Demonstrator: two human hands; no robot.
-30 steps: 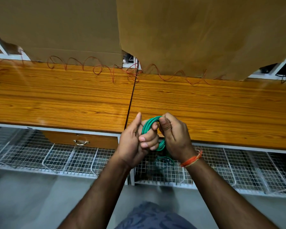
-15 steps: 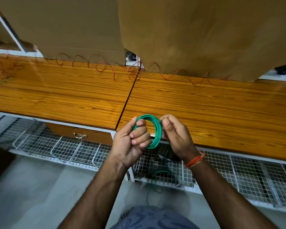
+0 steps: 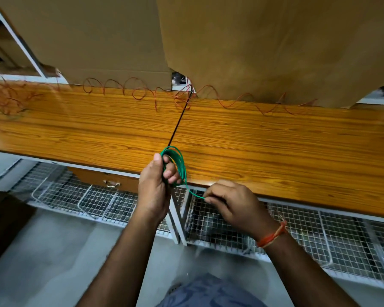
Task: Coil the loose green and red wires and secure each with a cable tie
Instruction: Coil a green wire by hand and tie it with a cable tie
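Observation:
My left hand (image 3: 156, 187) grips a coil of green wire (image 3: 179, 165) at the front edge of the wooden bench, fingers curled through the loops. One green strand runs down and right from the coil to my right hand (image 3: 233, 204), which pinches it between thumb and fingertips below the bench edge. A loose red wire (image 3: 140, 94) lies in curls along the back of the bench, bunched in a tangle at the far left (image 3: 5, 100). No cable tie is visible.
The wooden bench (image 3: 275, 151) is two tops joined by a dark seam (image 3: 177, 122). Cardboard sheets (image 3: 264, 45) stand behind it. White wire-mesh trays (image 3: 75, 196) hang under the bench, beside a drawer with a metal handle (image 3: 111, 185).
My right hand has left the coil and dropped down and right, drawing a green strand out. The left hand keeps the coil, and the camera view has shifted right.

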